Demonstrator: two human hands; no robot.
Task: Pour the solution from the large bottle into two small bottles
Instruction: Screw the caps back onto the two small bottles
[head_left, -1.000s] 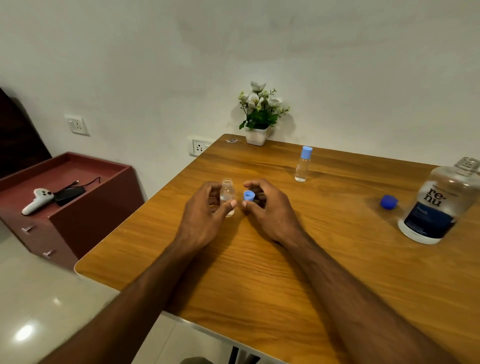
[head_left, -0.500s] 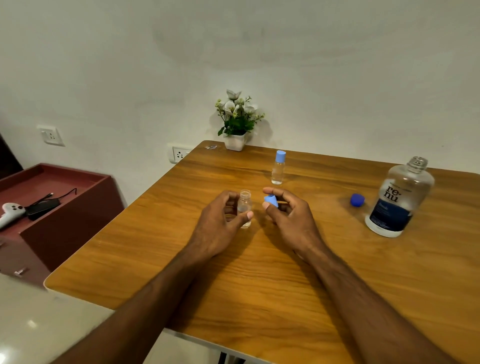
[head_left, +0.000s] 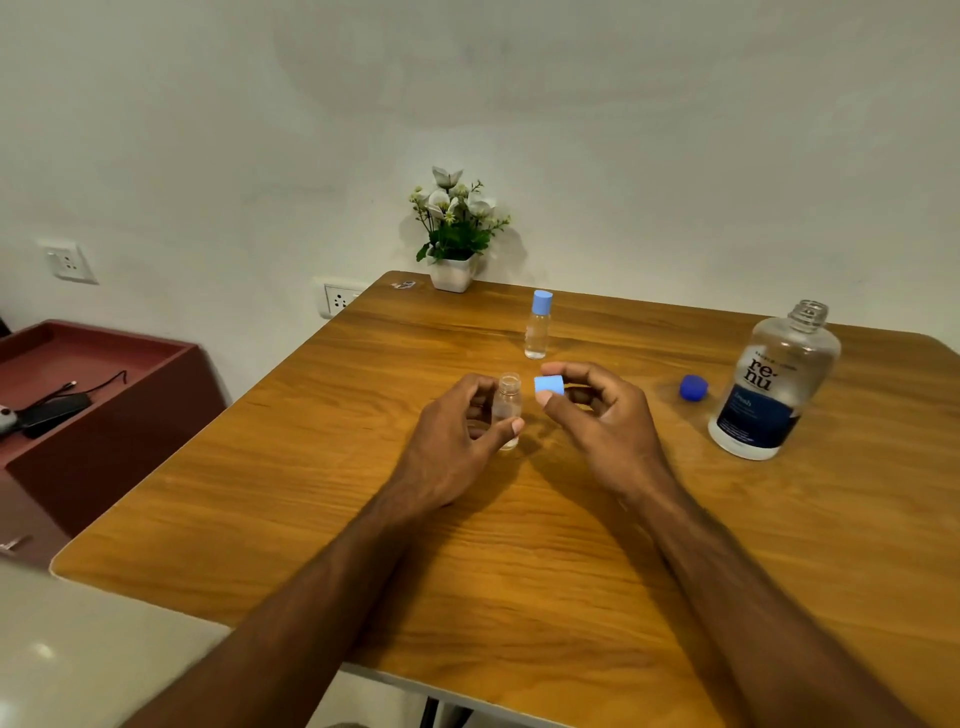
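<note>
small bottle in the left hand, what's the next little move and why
Probably set the light blue cap down on the table and reach for the big bottle. The left hand holds the small bottle upright and uncapped, the right hand pinches its cap, and the big bottle stands open with its dark blue cap beside it.

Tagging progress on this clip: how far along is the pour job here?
Done, by the look of it: the large bottle stands uncapped, its dark blue cap beside it; the far small bottle is capped.

In hand: the left hand grips the open near small bottle, and the right hand pinches its light blue cap beside the neck.

Left: capping both open bottles. Fill levels are unclear.
</note>
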